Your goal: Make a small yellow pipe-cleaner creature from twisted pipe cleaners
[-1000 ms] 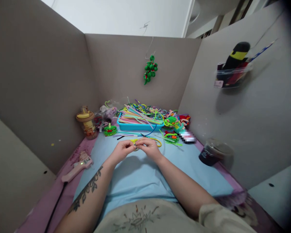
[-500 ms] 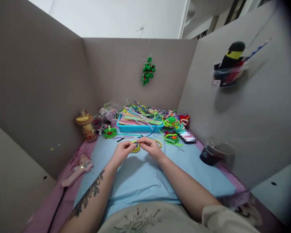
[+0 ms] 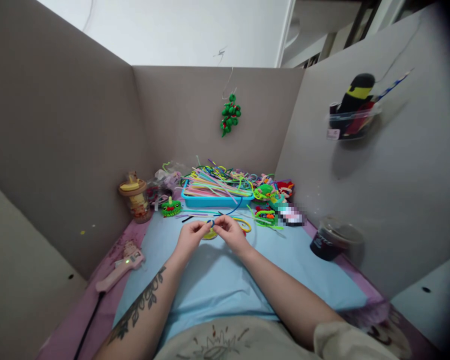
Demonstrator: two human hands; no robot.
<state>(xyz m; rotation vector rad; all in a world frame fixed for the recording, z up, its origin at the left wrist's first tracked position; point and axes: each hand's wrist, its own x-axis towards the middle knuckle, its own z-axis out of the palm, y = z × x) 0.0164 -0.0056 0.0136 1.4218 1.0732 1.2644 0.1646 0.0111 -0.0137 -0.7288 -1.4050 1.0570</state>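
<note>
Between the fingertips of both hands is a blue pipe cleaner [image 3: 210,223], bent into a small curl. My left hand [image 3: 193,237] pinches it from the left, thumb against fingers. From the right, my right hand [image 3: 230,233] pinches it too, and the two hands nearly touch. Just beneath them on the blue cloth lies a yellow coiled piece [image 3: 210,234], partly hidden by my fingers. A yellow loop [image 3: 246,224] curves out beyond my right hand. Whether the yellow parts join the blue one I cannot tell.
A blue tray [image 3: 217,201] heaped with pipe cleaners stands at the back. Green frog-like figures [image 3: 171,207] sit near it. A pink glue gun [image 3: 120,270] lies left, by a lidded cup [image 3: 135,200]. At right is a dark tub [image 3: 324,243]. Grey panels enclose the table.
The fingers have shifted slightly around the blue pipe cleaner, and more of its curl shows now. The whole view has tilted up a little.
</note>
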